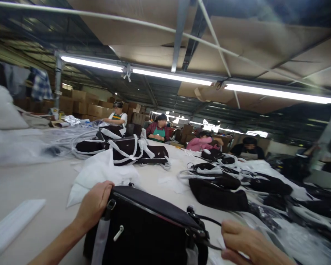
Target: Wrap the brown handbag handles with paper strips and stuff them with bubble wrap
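Black handbag (143, 232): held upright between both hands, above the counter (24, 184);
Left hand (93, 206): closed, gripping the bag's top edge;
Right hand (248, 241): curled beside the strap (208, 220), grip unclear

1. Black fabric handbag (143, 235), upright and slightly tilted, at the near edge of the cream work table (44, 184)
2. Silver zip pull (118, 233) on the front
3. Pale grey webbing band (100, 241) down the left end
4. Thin black strap (206, 220) looping off the right end

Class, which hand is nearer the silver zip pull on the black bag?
Left: the left hand holds the black bag's corner just above the silver zip pull; the right hand is across the bag, at its strap.
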A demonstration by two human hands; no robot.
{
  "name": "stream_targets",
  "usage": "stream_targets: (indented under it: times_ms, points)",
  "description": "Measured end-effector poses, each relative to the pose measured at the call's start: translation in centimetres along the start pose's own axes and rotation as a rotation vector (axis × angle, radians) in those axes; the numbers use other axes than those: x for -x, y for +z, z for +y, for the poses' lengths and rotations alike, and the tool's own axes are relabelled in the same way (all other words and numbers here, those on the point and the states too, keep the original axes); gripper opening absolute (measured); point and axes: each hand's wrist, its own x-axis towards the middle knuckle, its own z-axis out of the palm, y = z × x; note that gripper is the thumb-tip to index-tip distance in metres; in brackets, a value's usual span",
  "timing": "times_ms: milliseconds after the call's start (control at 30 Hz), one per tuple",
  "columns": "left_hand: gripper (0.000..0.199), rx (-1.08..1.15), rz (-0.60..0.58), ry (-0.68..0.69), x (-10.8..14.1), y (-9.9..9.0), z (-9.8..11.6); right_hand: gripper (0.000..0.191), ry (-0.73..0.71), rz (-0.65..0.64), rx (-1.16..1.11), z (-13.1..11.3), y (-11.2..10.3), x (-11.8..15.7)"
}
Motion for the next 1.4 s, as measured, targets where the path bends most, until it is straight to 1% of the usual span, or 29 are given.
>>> stream_targets:
  times_ms: [33, 67, 100, 133, 200, 267, 300, 333, 367, 400, 467, 533, 600, 700, 733, 800, 833, 867, 900, 967, 1000, 1033, 1067, 1133, 1167, 1233, 1300, 1400]
  points:
    - [0.032, -0.046, 0.012, 0.075, -0.4, -0.4, 1.1, 0.044, 0.032, 0.023, -0.004, -0.7, -1.3, -0.5]
    - [0.031, -0.081, -0.001, 0.162, -0.7, -0.7, 2.5, 0.044, 0.047, 0.054, -0.015, -1.2, -2.6, -1.0]
    - [0.03, -0.101, -0.052, 0.251, -1.0, -0.8, 4.2, 0.043, 0.043, 0.074, -0.03, -1.8, -3.9, -1.7]
    - [0.03, -0.095, -0.15, 0.325, -1.2, -0.7, 6.1, 0.041, 0.022, 0.082, -0.044, -2.3, -5.0, -2.5]
    - [0.031, -0.048, -0.462, 0.416, -1.7, 0.2, 10.0, 0.035, -0.041, 0.069, -0.062, -3.4, -6.6, -4.6]
    - [0.036, -0.039, -0.776, 0.468, -2.3, 1.8, 13.3, 0.027, -0.072, 0.031, -0.058, -4.6, -7.3, -6.8]
    - [0.039, -0.042, -0.905, 0.48, -2.7, 2.7, 14.5, 0.025, -0.075, 0.009, -0.054, -5.2, -7.5, -7.8]
    - [0.038, -0.038, -1.004, 0.487, -3.1, 3.6, 15.5, 0.023, -0.074, -0.012, -0.054, -5.7, -7.5, -8.6]
    - [0.036, -0.02, -1.059, 0.497, -3.5, 4.4, 16.2, 0.022, -0.074, -0.029, -0.062, -6.1, -7.5, -9.2]
    - [0.032, 0.004, -1.069, 0.511, -3.9, 5.1, 16.7, 0.021, -0.081, -0.042, -0.081, -6.3, -7.5, -9.6]
    - [0.024, 0.025, -1.016, 0.54, -4.3, 6.0, 17.3, 0.02, -0.098, -0.032, -0.136, -6.2, -7.4, -9.5]
    - [0.022, -0.047, -0.953, 0.541, -4.3, 6.3, 17.7, 0.019, -0.082, 0.023, -0.19, -5.7, -7.3, -8.7]
    - [0.024, -0.136, -0.959, 0.506, -3.9, 6.3, 18.0, 0.019, -0.038, 0.108, -0.257, -5.2, -7.2, -7.6]
    - [0.025, -0.157, -0.962, 0.477, -3.2, 6.7, 17.9, 0.022, -0.002, 0.211, -0.426, -5.3, -7.1, -6.1]
    - [0.025, -0.139, -0.947, 0.481, -3.0, 6.9, 17.6, 0.021, -0.001, 0.229, -0.492, -5.6, -7.1, -5.8]
    - [0.023, -0.078, -0.891, 0.49, -2.6, 7.4, 17.0, 0.014, 0.02, 0.242, -0.662, -6.4, -6.9, -5.3]
    - [0.022, -0.034, -0.864, 0.481, -2.4, 7.6, 16.5, 0.012, 0.059, 0.233, -0.773, -6.7, -6.6, -5.2]
    - [0.021, 0.027, -0.85, 0.45, -2.4, 7.7, 16.1, 0.016, 0.127, 0.222, -0.894, -7.0, -6.2, -5.1]
    - [0.022, 0.096, -0.848, 0.402, -2.4, 7.9, 15.7, 0.022, 0.227, 0.222, -1.009, -7.2, -5.7, -5.0]
    - [0.021, 0.235, -0.877, 0.293, -2.5, 8.0, 14.9, 0.032, 0.476, 0.219, -1.172, -7.3, -4.4, -4.7]
    - [0.02, 0.294, -0.899, 0.25, -2.6, 8.0, 14.6, 0.04, 0.591, 0.18, -1.21, -7.3, -3.6, -4.6]
    - [0.018, 0.338, -0.921, 0.224, -2.7, 8.1, 14.3, 0.046, 0.676, 0.111, -1.228, -7.2, -2.7, -4.3]
    - [0.016, 0.367, -0.939, 0.211, -2.8, 8.2, 14.1, 0.051, 0.726, 0.026, -1.23, -7.1, -1.7, -4.1]
    - [0.016, 0.404, -0.967, 0.199, -3.0, 8.5, 13.8, 0.056, 0.754, -0.122, -1.219, -7.1, 0.1, -3.7]
    - [0.016, 0.417, -0.972, 0.193, -3.0, 8.6, 13.6, 0.059, 0.768, -0.136, -1.224, -7.1, 0.8, -3.5]
    - [0.016, 0.433, -0.966, 0.188, -2.9, 9.0, 13.3, 0.063, 0.813, -0.091, -1.274, -7.3, 2.0, -3.4]
    - [0.017, 0.442, -0.954, 0.192, -2.9, 9.4, 13.0, 0.063, 0.882, -0.046, -1.385, -7.6, 2.5, -3.6]
    - [0.022, 0.451, -0.943, 0.218, -2.9, 9.6, 12.5, 0.05, 0.97, 0.061, -1.519, -8.1, 2.4, -4.2]
